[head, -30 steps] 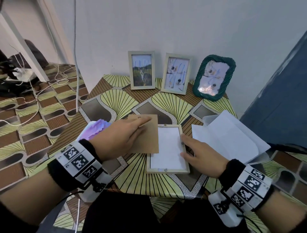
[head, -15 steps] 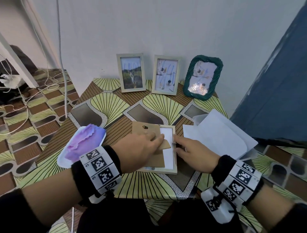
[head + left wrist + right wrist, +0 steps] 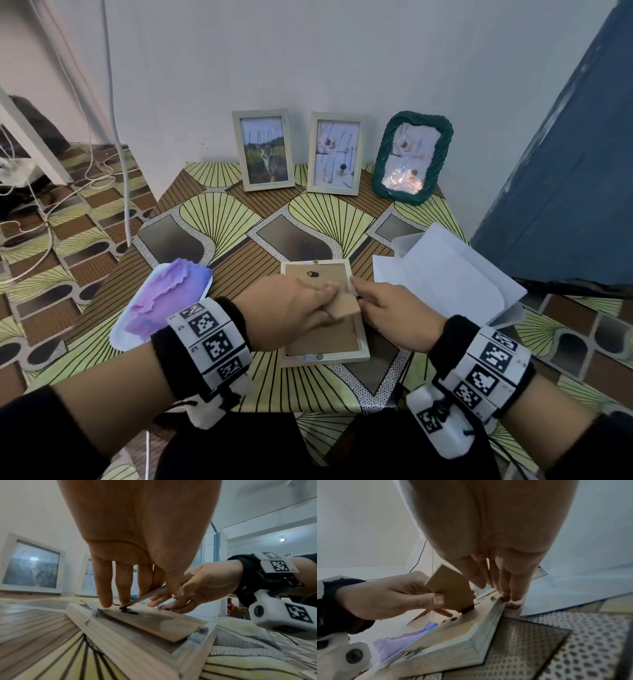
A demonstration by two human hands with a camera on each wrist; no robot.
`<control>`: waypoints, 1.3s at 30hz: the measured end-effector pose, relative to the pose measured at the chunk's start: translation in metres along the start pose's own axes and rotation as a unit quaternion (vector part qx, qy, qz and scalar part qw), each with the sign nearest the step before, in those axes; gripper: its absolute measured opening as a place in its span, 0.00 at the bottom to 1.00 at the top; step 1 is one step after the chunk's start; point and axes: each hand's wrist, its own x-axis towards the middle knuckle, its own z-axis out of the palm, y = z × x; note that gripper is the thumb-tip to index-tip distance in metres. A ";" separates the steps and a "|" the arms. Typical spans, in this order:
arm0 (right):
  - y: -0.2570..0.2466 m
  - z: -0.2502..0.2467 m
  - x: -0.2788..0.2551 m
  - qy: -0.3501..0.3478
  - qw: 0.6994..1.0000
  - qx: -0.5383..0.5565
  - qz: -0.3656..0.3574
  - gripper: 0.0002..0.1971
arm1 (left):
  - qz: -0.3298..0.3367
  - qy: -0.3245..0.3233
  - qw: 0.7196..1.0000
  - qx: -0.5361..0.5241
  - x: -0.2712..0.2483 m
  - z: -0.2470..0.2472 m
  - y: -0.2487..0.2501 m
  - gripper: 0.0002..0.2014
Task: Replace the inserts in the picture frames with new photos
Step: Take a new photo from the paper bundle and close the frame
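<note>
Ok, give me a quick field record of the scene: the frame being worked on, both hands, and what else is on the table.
working frame: pale wooden frame lying face down on the table
backing board: brown, seated in the frame
stand flap: brown easel flap raised off the backing
left hand: pinches the stand flap
right hand: straight fingers touch the frame's right edge
standing frames: two pale frames and a green frame against the wall
left of frame: purple-and-white photo
right of frame: white paper sheets
</note>
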 end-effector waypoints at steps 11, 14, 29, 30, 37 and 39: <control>0.001 0.000 0.006 0.024 0.997 0.043 0.052 0.15 | -0.004 -0.028 0.993 -0.115 0.005 0.010 0.000 0.36; -0.001 0.001 0.006 0.025 0.998 0.034 0.056 0.15 | -0.002 -0.048 0.990 -0.132 -0.001 0.014 -0.002 0.41; -0.008 0.010 -0.007 0.159 0.985 -0.074 -0.003 0.05 | -0.067 0.163 0.958 -0.225 -0.045 0.011 -0.035 0.15; -0.007 0.010 -0.008 0.158 0.983 -0.096 0.007 0.07 | -0.080 0.162 0.958 -0.222 -0.050 0.010 -0.039 0.15; -0.011 0.011 -0.004 0.108 0.983 -0.147 -0.032 0.15 | -0.070 0.090 0.978 -0.177 -0.054 0.027 -0.029 0.19; -0.014 0.014 -0.002 0.071 0.980 -0.177 -0.054 0.15 | -0.091 0.086 0.978 -0.168 -0.051 0.029 -0.028 0.21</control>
